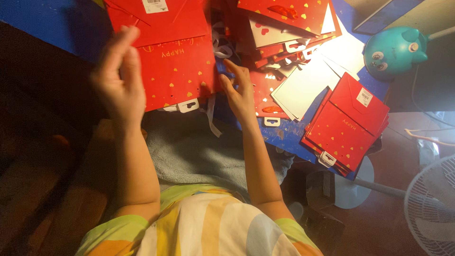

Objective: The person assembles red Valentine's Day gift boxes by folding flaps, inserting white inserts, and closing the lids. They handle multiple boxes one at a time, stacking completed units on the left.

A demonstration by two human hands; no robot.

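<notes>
Flat red paper gift bag with small gold hearts and gold lettering [173, 71], lying folded on the blue table [42, 21] with its base flap, bearing a white barcode label, at the far edge and a white plastic hanger tab at the near edge, which overhangs the table toward the person. The left hand [118, 78] is raised with spread fingers over the bag's left part, and the right hand [239, 92] rests at its right edge. White ribbon handles [212, 114] trail from beneath the bag's right side.
</notes>
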